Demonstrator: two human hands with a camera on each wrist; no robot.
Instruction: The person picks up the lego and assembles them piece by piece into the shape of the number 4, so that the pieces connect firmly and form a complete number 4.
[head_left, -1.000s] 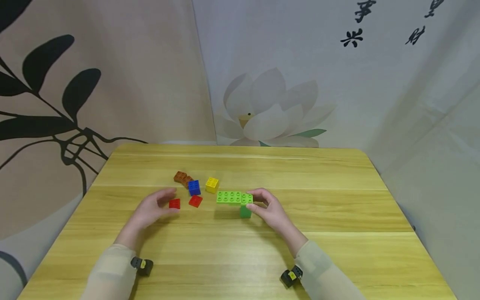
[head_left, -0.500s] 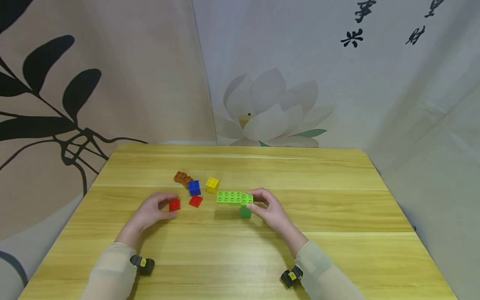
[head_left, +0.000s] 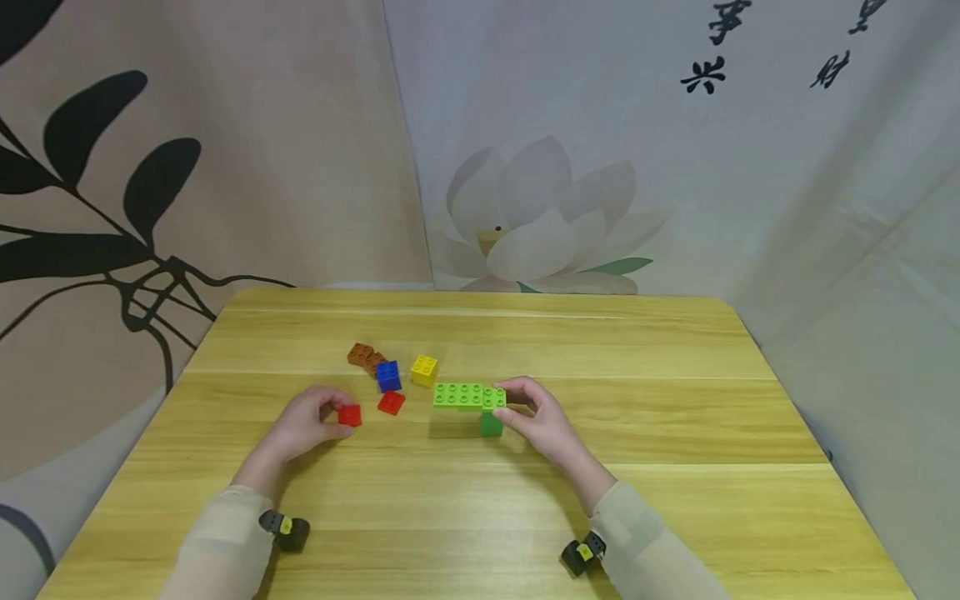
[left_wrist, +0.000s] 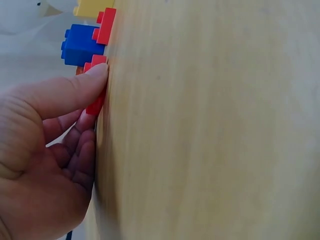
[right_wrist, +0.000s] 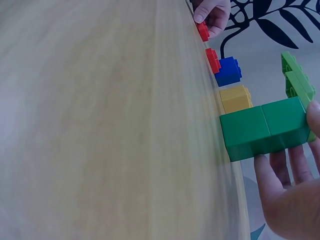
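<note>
While holding the light-and-dark-green brick assembly (head_left: pixel 468 397) steady in the right hand (head_left: pixel 538 421), closing in with the left hand (head_left: pixel 303 427), and there, gripping! Parted around the flat red brick (head_left: pixel 349 416) half a second ago, now pinching it between thumb and finger, apparently down on the wooden table (head_left: pixel 450 525), left of the second red brick (head_left: pixel 392 402). Probably meaning one loose piece secured, alongside the assembly.

Left wrist view: the left hand (left_wrist: pixel 35 175) partly hides its red brick (left_wrist: pixel 95 106); a yellow brick (left_wrist: pixel 92 8) is cropped above; probably a brown brick (left_wrist: pixel 79 70) lies mostly concealed.
</note>
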